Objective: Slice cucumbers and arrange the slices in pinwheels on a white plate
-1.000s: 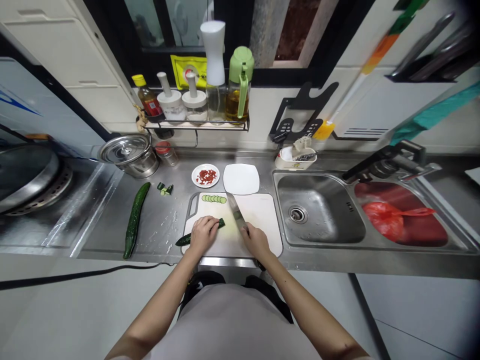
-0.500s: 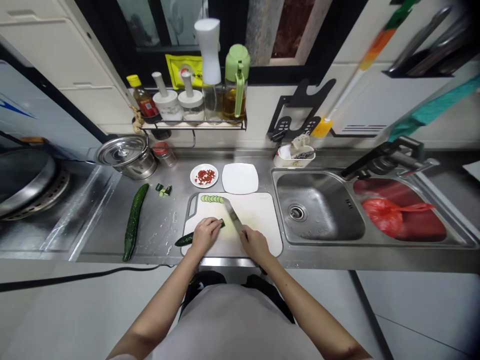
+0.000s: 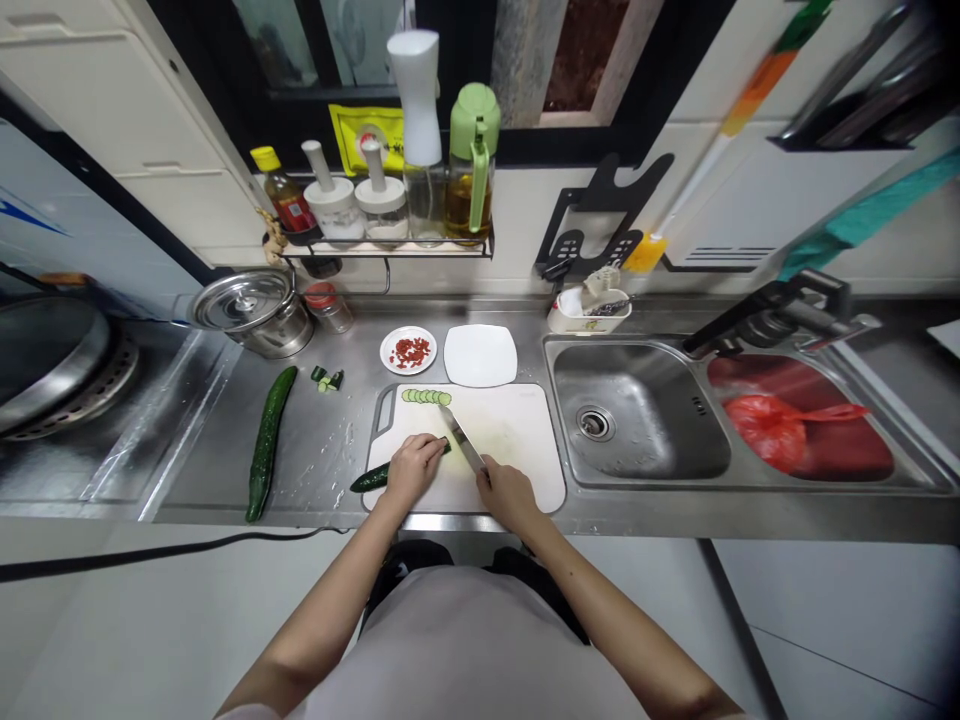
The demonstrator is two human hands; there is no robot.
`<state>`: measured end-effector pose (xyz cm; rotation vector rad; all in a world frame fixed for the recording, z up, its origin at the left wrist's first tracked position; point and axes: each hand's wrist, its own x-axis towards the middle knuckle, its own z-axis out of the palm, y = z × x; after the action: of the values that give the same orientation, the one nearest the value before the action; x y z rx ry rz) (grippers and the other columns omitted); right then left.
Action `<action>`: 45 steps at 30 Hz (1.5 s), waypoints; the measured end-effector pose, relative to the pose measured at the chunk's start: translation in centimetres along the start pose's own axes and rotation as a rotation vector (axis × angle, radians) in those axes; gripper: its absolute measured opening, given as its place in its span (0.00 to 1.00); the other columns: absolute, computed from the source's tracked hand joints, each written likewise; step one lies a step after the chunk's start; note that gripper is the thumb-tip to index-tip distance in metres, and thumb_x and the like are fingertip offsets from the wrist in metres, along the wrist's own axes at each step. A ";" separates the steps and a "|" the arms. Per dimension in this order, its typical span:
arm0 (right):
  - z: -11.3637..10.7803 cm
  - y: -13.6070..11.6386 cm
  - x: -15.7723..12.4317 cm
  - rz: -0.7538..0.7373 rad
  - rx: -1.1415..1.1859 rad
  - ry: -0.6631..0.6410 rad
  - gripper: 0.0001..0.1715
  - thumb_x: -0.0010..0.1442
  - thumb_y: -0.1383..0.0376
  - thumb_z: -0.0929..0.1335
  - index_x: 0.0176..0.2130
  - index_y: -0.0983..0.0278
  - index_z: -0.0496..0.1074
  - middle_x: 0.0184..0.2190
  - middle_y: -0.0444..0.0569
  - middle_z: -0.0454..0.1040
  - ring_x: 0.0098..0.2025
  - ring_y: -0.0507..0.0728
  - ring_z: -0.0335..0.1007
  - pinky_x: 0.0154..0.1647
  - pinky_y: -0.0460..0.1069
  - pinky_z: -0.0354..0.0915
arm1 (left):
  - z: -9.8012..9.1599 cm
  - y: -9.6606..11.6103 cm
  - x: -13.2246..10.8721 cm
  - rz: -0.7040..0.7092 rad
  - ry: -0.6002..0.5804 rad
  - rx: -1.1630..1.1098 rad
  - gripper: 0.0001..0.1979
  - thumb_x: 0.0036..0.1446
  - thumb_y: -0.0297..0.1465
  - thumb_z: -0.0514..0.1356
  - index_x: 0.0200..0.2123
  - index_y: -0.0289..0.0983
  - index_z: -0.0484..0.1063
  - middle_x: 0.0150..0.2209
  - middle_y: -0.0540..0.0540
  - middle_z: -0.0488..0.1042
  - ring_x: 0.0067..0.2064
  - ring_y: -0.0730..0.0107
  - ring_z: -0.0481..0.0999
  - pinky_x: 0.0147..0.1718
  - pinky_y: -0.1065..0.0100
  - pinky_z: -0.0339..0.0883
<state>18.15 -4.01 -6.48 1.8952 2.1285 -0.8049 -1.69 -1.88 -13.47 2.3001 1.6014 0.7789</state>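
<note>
My left hand [image 3: 414, 468] is wrapped over a dark green cucumber [image 3: 369, 478] on the white cutting board [image 3: 525, 430]; both its ends show beyond my fingers. In my right hand [image 3: 510, 494] is the handle of a knife [image 3: 463, 441], its blade pointing up and left, close to the cucumber's right end. A row of thin cucumber slices [image 3: 426, 397] lies along the board's upper left. Above the board sit a small plate with chopped red pieces [image 3: 411, 352] and a white square plate [image 3: 480, 356].
A whole cucumber [image 3: 268, 440] and some cucumber chunks [image 3: 328, 379] lie left of the board. A lidded pot [image 3: 259, 315] stands at the back left. To the right is a double sink [image 3: 637, 410] with a red bag [image 3: 766, 430]. A bottle rack [image 3: 390, 249] hangs above.
The knife has shifted slightly left, its tip now just below the slices at the row's right end. My left hand has hardly moved on the cucumber.
</note>
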 end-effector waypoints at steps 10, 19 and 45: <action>0.1 0.2 -0.1 -0.003 0.003 -0.007 0.16 0.68 0.64 0.56 0.49 0.62 0.66 0.37 0.52 0.77 0.37 0.57 0.73 0.32 0.48 0.52 | 0.1 0.2 -0.1 0.006 0.009 0.017 0.11 0.64 0.31 0.55 0.43 0.41 0.78 0.40 0.45 0.76 0.43 0.66 0.72 0.43 0.65 0.69; 0.1 0.2 -0.3 0.005 0.005 -0.013 0.17 0.67 0.64 0.56 0.50 0.62 0.67 0.37 0.52 0.77 0.38 0.58 0.73 0.33 0.48 0.52 | 0.2 0.3 0.0 -0.011 0.012 0.028 0.10 0.64 0.30 0.55 0.43 0.41 0.77 0.40 0.45 0.76 0.42 0.66 0.72 0.42 0.65 0.69; 0.4 0.3 -0.4 0.000 0.019 -0.015 0.17 0.68 0.64 0.56 0.51 0.62 0.66 0.37 0.52 0.77 0.39 0.58 0.73 0.33 0.48 0.53 | 0.4 0.2 -0.1 -0.028 0.011 0.027 0.11 0.64 0.30 0.55 0.43 0.41 0.77 0.40 0.45 0.76 0.42 0.66 0.71 0.42 0.65 0.68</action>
<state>18.43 -4.57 -6.69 1.8919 2.1194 -0.8399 -1.33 -1.97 -13.75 2.2904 1.6552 0.7690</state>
